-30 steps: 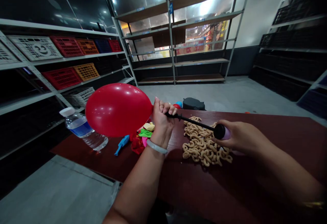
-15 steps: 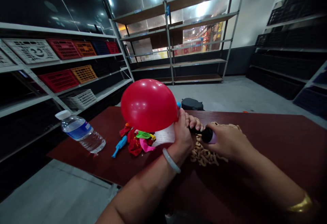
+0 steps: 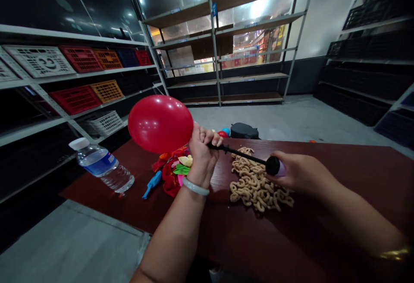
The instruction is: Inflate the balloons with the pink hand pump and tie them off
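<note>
The red balloon (image 3: 160,123) lies left of my nearer left hand (image 3: 204,145), above the tabletop (image 3: 339,175) toward its far left corner, that hand clenched where balloon meets pump (image 3: 247,155), whose long axis slants rightward into my grasping right hand (image 3: 299,173).

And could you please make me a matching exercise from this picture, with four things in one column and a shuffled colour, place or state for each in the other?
Column one:
1. Inflated balloon
2. Plastic bottle
3. Right hand
4. Curled beige pieces

Column two:
A. Heaped on the table
B. Topped by a white cap
C. Red, at the left hand
D. Closed around the lilac part of the pump

Right pairs: 1-C, 2-B, 3-D, 4-A
</note>
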`<state>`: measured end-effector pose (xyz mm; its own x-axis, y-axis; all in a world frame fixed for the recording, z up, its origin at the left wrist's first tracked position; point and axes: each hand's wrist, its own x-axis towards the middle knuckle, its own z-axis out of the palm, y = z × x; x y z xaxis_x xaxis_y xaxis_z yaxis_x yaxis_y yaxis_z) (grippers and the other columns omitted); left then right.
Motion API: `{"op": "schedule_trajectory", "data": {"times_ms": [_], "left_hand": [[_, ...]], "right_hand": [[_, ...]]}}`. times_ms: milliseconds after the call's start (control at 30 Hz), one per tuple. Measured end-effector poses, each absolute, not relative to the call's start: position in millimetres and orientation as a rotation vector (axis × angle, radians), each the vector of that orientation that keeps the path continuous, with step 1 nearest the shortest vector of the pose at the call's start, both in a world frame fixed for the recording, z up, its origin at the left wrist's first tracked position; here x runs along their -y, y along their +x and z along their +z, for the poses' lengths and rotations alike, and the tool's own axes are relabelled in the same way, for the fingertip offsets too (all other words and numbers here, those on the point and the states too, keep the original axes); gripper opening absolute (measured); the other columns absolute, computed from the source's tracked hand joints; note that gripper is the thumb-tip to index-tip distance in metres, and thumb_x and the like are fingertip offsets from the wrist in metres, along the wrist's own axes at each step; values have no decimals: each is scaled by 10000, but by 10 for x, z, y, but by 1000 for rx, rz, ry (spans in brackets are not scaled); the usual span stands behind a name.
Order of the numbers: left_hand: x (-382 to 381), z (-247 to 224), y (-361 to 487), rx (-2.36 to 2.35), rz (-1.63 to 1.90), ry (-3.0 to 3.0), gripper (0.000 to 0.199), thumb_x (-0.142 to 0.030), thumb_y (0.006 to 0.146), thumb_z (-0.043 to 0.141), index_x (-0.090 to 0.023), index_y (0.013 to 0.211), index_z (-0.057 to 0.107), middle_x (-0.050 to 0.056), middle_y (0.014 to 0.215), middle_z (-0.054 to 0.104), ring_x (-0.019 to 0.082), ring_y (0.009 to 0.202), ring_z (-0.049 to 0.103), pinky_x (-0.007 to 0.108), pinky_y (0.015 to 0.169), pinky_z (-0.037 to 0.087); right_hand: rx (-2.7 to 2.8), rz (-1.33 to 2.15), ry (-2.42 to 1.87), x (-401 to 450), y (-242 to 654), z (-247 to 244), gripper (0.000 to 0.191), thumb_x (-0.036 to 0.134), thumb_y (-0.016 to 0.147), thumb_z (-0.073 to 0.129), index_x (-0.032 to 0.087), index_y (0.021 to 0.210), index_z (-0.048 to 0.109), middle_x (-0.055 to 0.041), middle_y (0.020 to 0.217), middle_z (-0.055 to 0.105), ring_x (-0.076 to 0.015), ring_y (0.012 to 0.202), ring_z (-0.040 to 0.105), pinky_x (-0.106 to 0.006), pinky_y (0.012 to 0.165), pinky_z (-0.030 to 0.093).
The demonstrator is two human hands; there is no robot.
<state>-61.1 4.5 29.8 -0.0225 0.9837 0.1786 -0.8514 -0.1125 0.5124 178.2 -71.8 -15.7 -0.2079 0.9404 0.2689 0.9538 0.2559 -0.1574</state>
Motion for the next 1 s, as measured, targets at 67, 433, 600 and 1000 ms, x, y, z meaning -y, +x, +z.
{"op": "schedule_trajectory", "data": {"times_ms": [67,433,600,1000], "left_hand": [[-91,286,-650,-285,1609,531,547,-461,955,526,-202,558,254,-71,427,251,77,347,312,243,423,267],[180,31,-154,-250,1466,533,533,-484,955,512,-194,567,290,-59,461,284,91,396,368,249,469,315],[359,-109,96,-273,1393,614,558,-539,939,510,-188,556,305,-45,467,322,106,430,414,265,524,378],[199,41,-138,-304,1439,569,529,-530,934,527,-196,582,317,-65,455,278,94,389,364,252,459,320]], "right_hand": [[2245,-115,-1772,691,1861,-170,441,663,799,562,288,1016,639,-33,799,735,-242,715,691,-311,575,369],[2245,-291,-1825,784,1643,-230,469,675,816,505,258,1002,612,-70,861,748,-271,722,692,-327,554,298],[2244,-277,-1766,827,1541,-199,346,578,817,547,249,911,592,-75,843,747,-269,748,688,-337,591,337],[2222,-2,-1757,765,1614,-198,419,632,791,577,282,1010,651,-48,849,748,-262,762,694,-321,610,397]]}}
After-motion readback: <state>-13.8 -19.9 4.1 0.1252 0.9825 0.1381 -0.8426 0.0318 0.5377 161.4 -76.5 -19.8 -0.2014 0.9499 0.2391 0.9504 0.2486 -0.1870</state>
